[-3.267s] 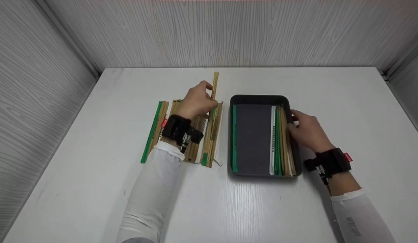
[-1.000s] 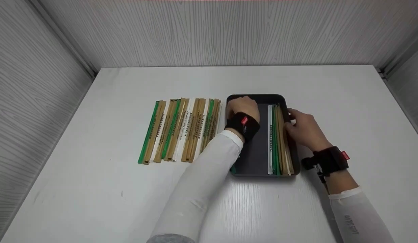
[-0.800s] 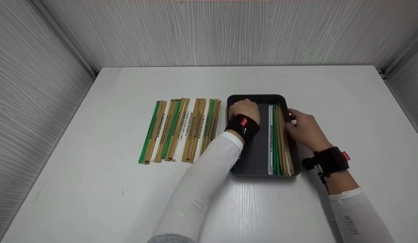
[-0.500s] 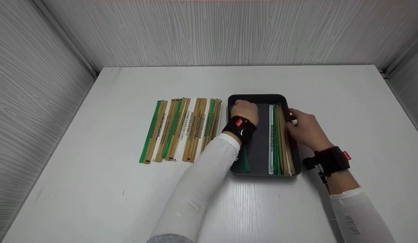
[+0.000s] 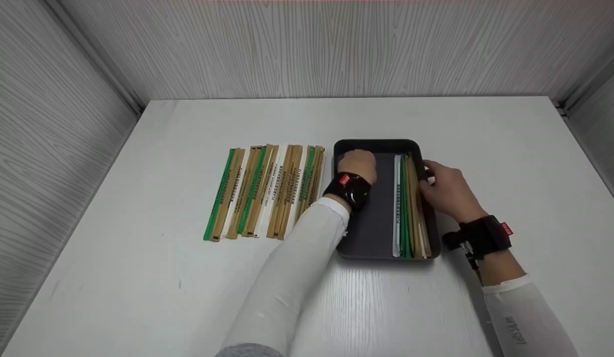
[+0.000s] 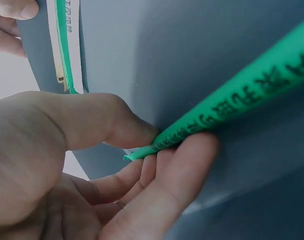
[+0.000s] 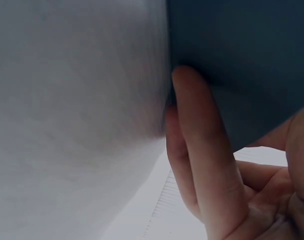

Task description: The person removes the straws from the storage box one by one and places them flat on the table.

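Note:
My left hand (image 5: 359, 166) is inside the left part of a dark grey tray (image 5: 371, 259). In the left wrist view, its thumb and fingers pinch a green paper-wrapped drinking straw (image 6: 231, 102) near one end; the hand and forearm hide that straw in the head view. Along the tray's right side lie several wrapped straws, among them a white one (image 5: 397, 208), a green one (image 5: 404, 213) and brown ones (image 5: 415, 208). My right hand (image 5: 451, 193) holds the tray's right wall, thumb by the rim, and fingers (image 7: 206, 145) against the outside in the right wrist view.
A row of several green, brown and white wrapped straws (image 5: 262, 193) lies side by side on the white table (image 5: 153, 277), left of the tray. Grey wood-grain panels (image 5: 287, 49) stand behind the table and at both sides.
The left hand has carried the green straw from the tray's left wall inward and back to the left, sliding slightly toward the near side. The right hand stays on the tray.

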`<move>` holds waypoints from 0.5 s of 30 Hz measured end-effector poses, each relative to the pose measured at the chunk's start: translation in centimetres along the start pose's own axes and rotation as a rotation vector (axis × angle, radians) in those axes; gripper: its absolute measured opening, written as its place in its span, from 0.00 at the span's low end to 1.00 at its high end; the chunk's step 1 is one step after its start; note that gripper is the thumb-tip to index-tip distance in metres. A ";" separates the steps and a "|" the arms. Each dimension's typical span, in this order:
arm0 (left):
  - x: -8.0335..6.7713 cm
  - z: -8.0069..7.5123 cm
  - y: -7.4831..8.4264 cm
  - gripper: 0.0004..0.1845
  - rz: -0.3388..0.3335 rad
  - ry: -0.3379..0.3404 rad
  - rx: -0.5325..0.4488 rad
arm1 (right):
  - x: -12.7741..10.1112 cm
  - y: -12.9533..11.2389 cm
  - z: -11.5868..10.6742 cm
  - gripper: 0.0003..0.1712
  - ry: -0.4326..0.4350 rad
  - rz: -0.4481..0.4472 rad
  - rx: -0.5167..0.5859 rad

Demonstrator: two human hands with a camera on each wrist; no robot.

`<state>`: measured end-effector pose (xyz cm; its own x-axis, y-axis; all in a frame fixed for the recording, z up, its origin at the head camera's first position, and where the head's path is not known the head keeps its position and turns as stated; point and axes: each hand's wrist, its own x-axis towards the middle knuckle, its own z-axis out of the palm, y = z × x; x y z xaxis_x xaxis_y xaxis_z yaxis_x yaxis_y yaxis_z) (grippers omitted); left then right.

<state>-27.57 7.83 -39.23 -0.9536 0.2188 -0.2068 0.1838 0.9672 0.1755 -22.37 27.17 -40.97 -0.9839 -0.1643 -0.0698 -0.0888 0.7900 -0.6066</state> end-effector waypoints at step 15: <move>-0.3 -0.5 -0.5 0.08 0.023 0.017 -0.092 | 0.0 0.0 0.0 0.31 0.017 -0.012 -0.003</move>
<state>-27.45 7.22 -38.78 -0.9534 0.2379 -0.1854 0.1839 0.9458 0.2677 -22.34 27.20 -40.93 -0.9853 -0.1636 -0.0493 -0.1009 0.7898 -0.6050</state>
